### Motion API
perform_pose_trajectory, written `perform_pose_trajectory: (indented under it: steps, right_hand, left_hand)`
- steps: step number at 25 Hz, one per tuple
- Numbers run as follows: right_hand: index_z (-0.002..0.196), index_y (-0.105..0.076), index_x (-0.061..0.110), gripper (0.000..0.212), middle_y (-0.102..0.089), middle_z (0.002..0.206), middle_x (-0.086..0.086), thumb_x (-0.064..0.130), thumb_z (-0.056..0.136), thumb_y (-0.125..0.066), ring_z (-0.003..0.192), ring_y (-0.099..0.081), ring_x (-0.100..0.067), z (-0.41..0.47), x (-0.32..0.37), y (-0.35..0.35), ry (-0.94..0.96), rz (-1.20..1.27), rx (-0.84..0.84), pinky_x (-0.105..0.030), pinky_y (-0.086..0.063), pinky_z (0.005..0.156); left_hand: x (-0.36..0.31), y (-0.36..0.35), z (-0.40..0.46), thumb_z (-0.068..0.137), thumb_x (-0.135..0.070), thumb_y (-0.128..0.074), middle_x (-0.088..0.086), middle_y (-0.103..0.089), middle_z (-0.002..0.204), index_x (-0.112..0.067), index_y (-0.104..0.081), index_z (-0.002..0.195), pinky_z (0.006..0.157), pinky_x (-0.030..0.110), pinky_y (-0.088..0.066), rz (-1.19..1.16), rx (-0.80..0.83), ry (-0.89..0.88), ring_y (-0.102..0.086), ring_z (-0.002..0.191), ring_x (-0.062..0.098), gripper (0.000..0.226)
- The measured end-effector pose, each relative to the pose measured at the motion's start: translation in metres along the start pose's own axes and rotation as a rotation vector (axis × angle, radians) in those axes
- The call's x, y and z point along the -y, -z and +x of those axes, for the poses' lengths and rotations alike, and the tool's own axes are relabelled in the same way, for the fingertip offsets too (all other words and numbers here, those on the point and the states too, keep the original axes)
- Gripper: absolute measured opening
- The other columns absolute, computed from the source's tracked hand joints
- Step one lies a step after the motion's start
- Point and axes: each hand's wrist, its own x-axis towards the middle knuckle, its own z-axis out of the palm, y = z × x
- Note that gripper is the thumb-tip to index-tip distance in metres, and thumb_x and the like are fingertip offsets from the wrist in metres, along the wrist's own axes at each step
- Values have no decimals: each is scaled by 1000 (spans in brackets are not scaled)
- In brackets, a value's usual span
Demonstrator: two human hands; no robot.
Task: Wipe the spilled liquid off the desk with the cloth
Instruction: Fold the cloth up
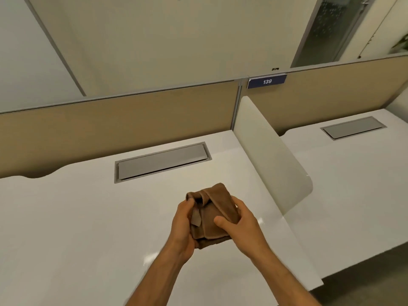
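A folded brown cloth (215,214) with a small grey tag is held above the white desk (72,217), between both hands. My left hand (182,228) grips its left side, thumb on top near the tag. My right hand (241,226) holds its right side, with the thumb pressed on the cloth's top face. I cannot make out any spilled liquid on the glossy desk surface; only faint light reflections show near my forearms.
A grey cable hatch (162,162) is set into the desk at the back. A white rounded divider (269,155) stands to the right, with a second desk (353,180) beyond it. Tan partition panels (119,120) line the rear edge.
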Motion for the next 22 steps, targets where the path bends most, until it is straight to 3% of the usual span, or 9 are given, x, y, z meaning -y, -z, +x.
perform_pose_trajectory:
  steps: [2, 3, 7, 10, 12, 15, 19, 22]
  right_hand:
    - [147, -21, 55, 86, -48, 127, 33, 36, 86, -78, 113, -56, 1, 1, -18, 5, -28, -81, 81, -5, -50, 71]
    - [150, -16, 56, 89, -47, 129, 34, 36, 87, -76, 116, -55, 2, 3, -25, 8, -36, -95, 105, -4, -50, 73]
    - [141, -38, 57, 58, -48, 134, 31, 58, 90, -65, 124, -53, -1, 34, -36, 29, -109, -36, 56, -2, -49, 68]
    - [139, -49, 55, 69, -64, 128, 27, 74, 75, -68, 112, -67, -1, 67, -35, 42, -177, 146, 144, -15, -57, 73]
    - [134, -56, 43, 55, -73, 122, 12, 57, 84, -73, 106, -73, -11, 98, -45, 48, -270, 281, 117, -29, -62, 78]
    - [132, -60, 32, 36, -75, 119, 2, 24, 97, -68, 105, -73, -19, 139, -71, 65, -355, 328, 12, -38, -64, 83]
    - [124, -64, 30, 38, -75, 114, 0, 5, 96, -64, 102, -73, -19, 192, -89, 94, -360, 225, -2, -30, -62, 72]
    - [125, -63, 29, 34, -75, 116, 1, 17, 94, -71, 107, -72, -22, 218, -92, 102, -367, 239, 100, -42, -62, 88]
  left_hand:
    - [15, -6, 9, 99, -44, -64, 1, -76, 121, -37, -63, 125, 77, 63, -62, 41, 45, 28, -76, 106, 32, 27]
    - [18, -9, 14, 98, -34, -68, -1, -74, 124, -38, -60, 126, 76, 60, -63, 84, 38, 9, -76, 107, 30, 30]
    - [20, -33, 36, 97, -9, -67, -12, -66, 129, -43, -56, 125, 71, 37, -66, 250, -54, -169, -73, 106, 19, 46]
    - [24, -69, 47, 100, -22, -65, -37, -64, 124, -58, -54, 127, 72, 29, -64, 351, 37, -222, -75, 103, 6, 46]
    - [27, -88, 64, 105, -26, -57, -40, -64, 122, -60, -51, 132, 75, 25, -63, 367, 95, -164, -71, 106, -3, 44]
    - [25, -91, 107, 104, -16, -55, -22, -67, 130, -50, -49, 142, 81, 15, -57, 358, 72, -90, -69, 111, -3, 51]
    - [24, -88, 150, 99, -12, -67, -14, -64, 141, -52, -52, 131, 108, 39, -53, 376, -32, -83, -64, 127, 15, 54]
    - [37, -98, 177, 94, -4, -72, -1, -67, 139, -39, -53, 135, 107, 44, -54, 296, -126, -29, -69, 120, 21, 57]
